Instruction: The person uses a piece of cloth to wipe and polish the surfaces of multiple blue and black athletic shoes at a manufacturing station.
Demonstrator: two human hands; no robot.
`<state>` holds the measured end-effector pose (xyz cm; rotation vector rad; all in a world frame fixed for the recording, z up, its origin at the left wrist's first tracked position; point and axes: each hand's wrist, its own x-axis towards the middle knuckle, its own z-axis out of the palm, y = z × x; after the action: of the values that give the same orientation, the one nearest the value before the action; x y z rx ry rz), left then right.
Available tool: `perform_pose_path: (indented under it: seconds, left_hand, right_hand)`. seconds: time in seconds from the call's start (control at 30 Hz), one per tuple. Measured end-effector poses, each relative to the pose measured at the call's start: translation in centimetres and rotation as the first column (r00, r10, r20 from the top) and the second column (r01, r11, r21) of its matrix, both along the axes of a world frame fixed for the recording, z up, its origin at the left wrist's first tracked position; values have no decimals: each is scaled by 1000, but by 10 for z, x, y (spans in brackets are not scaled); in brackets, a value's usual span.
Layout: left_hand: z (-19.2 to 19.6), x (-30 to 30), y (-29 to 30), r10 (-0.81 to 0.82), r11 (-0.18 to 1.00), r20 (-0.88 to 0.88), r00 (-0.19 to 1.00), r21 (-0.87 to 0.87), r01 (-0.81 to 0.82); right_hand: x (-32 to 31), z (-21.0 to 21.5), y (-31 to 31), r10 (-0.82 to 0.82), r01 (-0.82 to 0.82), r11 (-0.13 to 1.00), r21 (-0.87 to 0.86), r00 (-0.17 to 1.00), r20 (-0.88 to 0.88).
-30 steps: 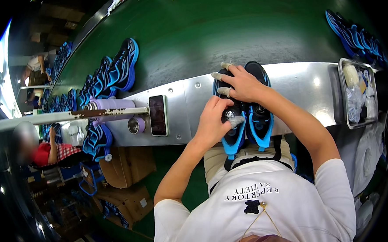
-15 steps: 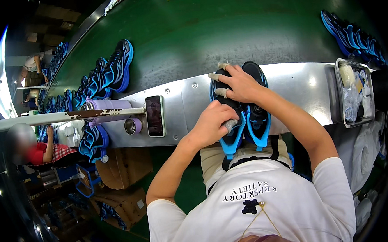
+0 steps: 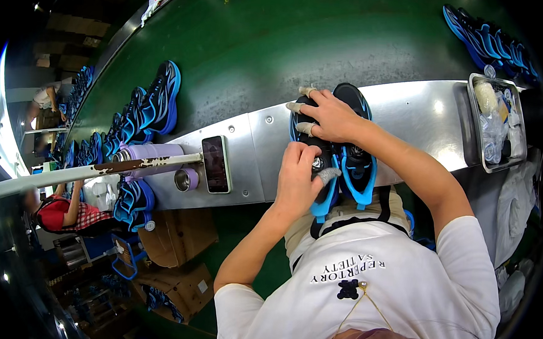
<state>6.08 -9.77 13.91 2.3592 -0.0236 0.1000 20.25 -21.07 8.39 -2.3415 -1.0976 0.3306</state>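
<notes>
Head view: two black-and-blue shoes are seen side by side on the steel workbench [image 3: 410,109], just past the person's chest. The left shoe [image 3: 320,172] is pinned between both hands: the right hand [image 3: 329,116] is laid over its far end at 12 o'clock, taped fingertips [image 3: 294,107] spread across the toe, while the left hand [image 3: 298,178] is closed around its near half at 6 o'clock, thumb pressed by the opening. Both hands are curled firmly on this shoe. The right shoe [image 3: 356,165] lies untouched, just beside it at 3 o'clock. The long axes of both shoes run from 6 to 12 o'clock, toes pointed away from the person toward the green conveyor belt [image 3: 277,53], heels overhanging the near edge of the bench.

Out at 9 o'clock on the bench, one dark phone [image 3: 215,164], one small purple cup [image 3: 187,179] and one purple bottle [image 3: 152,157] are set. At 2 o'clock one metal tray [image 3: 473,128] holding white wads is placed. On the belt, a row of like shoes [image 3: 145,111] is lined up at 10 o'clock and another cluster [image 3: 487,36] at 1 o'clock; their number cannot be counted.
</notes>
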Motion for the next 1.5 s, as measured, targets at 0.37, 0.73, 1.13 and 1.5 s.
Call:
perform_pose_path:
  seconds: [0.37,0.73,1.13,1.5]
  left_hand:
    - [-2,6,10,-30,1000,-8,1000,7,30]
    - [0,7,17,-106,994,5,994,-27,106]
    - [-3,9,16,-96,984,-19,995,-153,92]
    - [-12,12,32,-217,929,-86,972,-325,178]
  right_hand:
    - [3,4,0,10,-10,1000,6,1000,-28]
    - [2,-3,1,6,-6,1000,-2,1000,4]
    - [2,0,0,-7,8,1000,2,1000,-31]
    - [2,-2,0,-15,14,999,34,999,33]
